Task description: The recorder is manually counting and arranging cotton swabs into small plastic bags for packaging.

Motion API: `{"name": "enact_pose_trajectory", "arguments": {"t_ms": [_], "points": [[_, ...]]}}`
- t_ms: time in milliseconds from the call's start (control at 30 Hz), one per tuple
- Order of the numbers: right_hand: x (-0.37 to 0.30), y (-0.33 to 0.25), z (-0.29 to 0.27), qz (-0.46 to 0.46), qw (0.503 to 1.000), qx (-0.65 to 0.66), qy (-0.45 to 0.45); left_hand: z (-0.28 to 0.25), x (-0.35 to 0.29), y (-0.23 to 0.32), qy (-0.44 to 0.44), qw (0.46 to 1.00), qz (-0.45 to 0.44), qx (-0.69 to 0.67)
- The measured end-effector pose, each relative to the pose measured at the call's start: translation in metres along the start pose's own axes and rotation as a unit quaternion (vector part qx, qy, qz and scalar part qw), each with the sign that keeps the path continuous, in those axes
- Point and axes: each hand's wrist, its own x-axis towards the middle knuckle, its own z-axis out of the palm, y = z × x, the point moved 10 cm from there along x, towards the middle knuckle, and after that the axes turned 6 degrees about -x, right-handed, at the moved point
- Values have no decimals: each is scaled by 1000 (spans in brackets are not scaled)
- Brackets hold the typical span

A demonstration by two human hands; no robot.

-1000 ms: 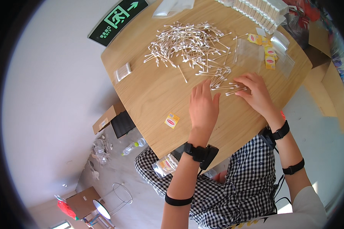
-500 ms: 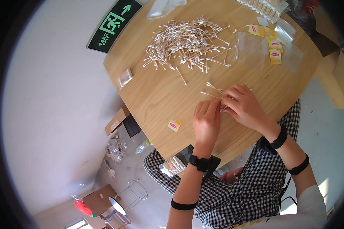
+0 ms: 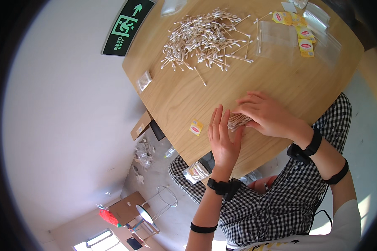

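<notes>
Both my hands are squeezing a little bundle of cotton swabs (image 3: 240,120) together near the bench (image 3: 176,100) edge: left hand (image 3: 223,140) flat and open against it, right hand (image 3: 264,115) curled over it. Big loose swab pile (image 3: 205,37) sits farther back.

Our left hand (image 3: 223,138) lies flat, fingers straight and together, pointing away from us. Our right hand (image 3: 266,115) curls palm-down just beside its fingertips, both wrists banded in black.
</notes>
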Motion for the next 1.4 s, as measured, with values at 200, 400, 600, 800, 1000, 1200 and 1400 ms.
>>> {"name": "enact_pose_trajectory", "arguments": {"t_ms": [200, 400, 600, 800, 1000, 1200, 1400], "points": [[-17, 19, -34, 63, 996, -48, 33, 15, -5, 7, -46, 997, 46, 35], [-24, 37, -44, 87, 995, 21, 49, 15, -7, 12, -17, 999, 39, 23], [-26, 43, -56, 117, 991, -41, 44, -6, -26, 2, -4, 1000, 16, 22], [2, 27, -28, 112, 992, -42, 49, -3, -44, 5, -31, 999, 18, 12], [5, -3, 10, 81, 992, 96, 1, 4, -59, -1, -6, 999, -51, -8], [-40, 49, -25, 271, 881, 329, 205, 50, -51, 11, -174, 967, -57, 175], [-53, 64, -25, 288, 835, 390, 260, 55, -4, 0, -128, 975, -14, 182]]}}
